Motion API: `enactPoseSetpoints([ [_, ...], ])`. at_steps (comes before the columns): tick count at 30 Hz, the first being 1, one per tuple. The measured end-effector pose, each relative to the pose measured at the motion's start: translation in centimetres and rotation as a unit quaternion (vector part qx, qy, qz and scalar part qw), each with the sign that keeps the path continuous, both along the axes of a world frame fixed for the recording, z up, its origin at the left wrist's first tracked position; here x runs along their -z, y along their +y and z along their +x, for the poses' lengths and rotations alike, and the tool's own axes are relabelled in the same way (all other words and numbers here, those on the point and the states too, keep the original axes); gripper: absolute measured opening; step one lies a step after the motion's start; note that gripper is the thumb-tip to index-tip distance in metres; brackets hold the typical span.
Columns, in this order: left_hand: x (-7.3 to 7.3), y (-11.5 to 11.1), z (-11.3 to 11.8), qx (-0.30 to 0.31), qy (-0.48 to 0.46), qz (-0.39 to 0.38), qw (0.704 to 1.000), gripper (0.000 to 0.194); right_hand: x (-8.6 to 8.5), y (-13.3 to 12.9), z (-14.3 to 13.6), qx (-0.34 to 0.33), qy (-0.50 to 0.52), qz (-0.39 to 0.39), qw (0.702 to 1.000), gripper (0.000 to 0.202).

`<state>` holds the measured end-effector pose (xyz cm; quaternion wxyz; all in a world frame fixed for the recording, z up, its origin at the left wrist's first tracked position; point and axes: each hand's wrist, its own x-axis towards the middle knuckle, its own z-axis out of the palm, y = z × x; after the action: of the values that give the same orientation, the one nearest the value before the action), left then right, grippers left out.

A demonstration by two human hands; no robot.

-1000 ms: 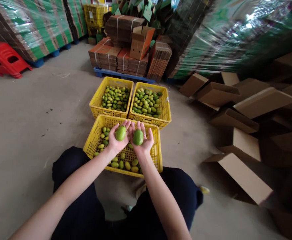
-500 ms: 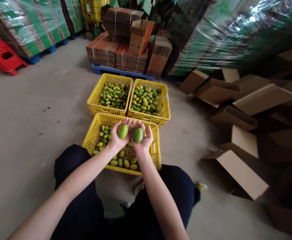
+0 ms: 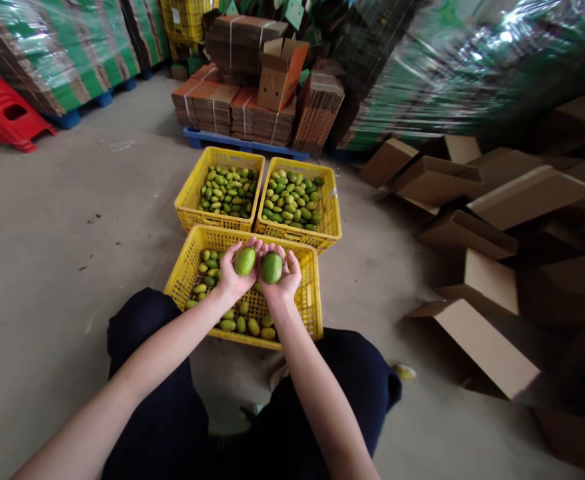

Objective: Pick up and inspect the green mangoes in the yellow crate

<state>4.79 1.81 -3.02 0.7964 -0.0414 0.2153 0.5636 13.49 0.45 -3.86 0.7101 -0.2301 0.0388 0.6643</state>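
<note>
My left hand (image 3: 233,276) is palm up with its fingers curled about a smooth, oval yellow-green fruit (image 3: 245,261). Beside it, my right hand (image 3: 283,285) cups a slightly darker green oval fruit (image 3: 271,268). The two hands are close together, their fingers near each other, and both fruits show side by side. Below them stands the near yellow crate (image 3: 314,293), holding loose green and yellowish fruits (image 3: 253,327) spread over its slotted bottom. Hands and forearms hide the middle of this crate.
Two more yellow crates, the left (image 3: 187,197) and the right (image 3: 333,200), hold heaps of similar fruit. Behind them, flattened cartons (image 3: 212,107) are stacked on a blue pallet (image 3: 242,141). Open cardboard boxes (image 3: 482,340) lie on the right; a red stool (image 3: 9,110) is at left.
Both hands have shifted slightly left with their fruits and drawn a little closer together. The right fruit appears slightly turned. The crates have not moved.
</note>
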Motion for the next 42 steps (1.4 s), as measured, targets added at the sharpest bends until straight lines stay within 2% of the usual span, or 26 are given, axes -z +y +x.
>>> enactPoseSetpoints([
  [8,0.3,0.0,0.4,0.003,-0.007,-0.047,0.999,0.022,0.7,0.0,0.2,-0.018,-0.020,-0.030,0.999,0.009],
  [12,-0.1,-0.4,0.7,0.032,-0.003,-0.048,0.998,0.023,1.0,0.4,0.5,-0.004,-0.026,-0.050,0.998,0.007],
  [22,0.2,-0.6,1.0,0.084,0.011,-0.036,0.996,0.029,0.7,0.2,0.9,-0.015,-0.050,-0.056,0.997,0.005],
  [26,0.1,-0.6,1.1,0.087,0.007,-0.033,0.996,0.030,0.3,0.0,0.9,-0.011,-0.047,-0.065,0.997,0.012],
  [31,-0.3,-0.5,1.2,0.086,0.015,-0.040,0.995,0.032,0.2,-0.2,1.2,-0.029,-0.047,-0.024,0.998,0.016],
  [39,0.2,0.3,0.5,0.079,0.079,-0.053,0.992,0.018,0.1,0.3,1.5,-0.086,-0.065,-0.090,0.990,0.006],
  [42,0.6,0.6,0.1,0.085,0.103,-0.071,0.988,0.019,0.1,0.3,1.4,-0.092,-0.069,-0.104,0.988,0.010],
])
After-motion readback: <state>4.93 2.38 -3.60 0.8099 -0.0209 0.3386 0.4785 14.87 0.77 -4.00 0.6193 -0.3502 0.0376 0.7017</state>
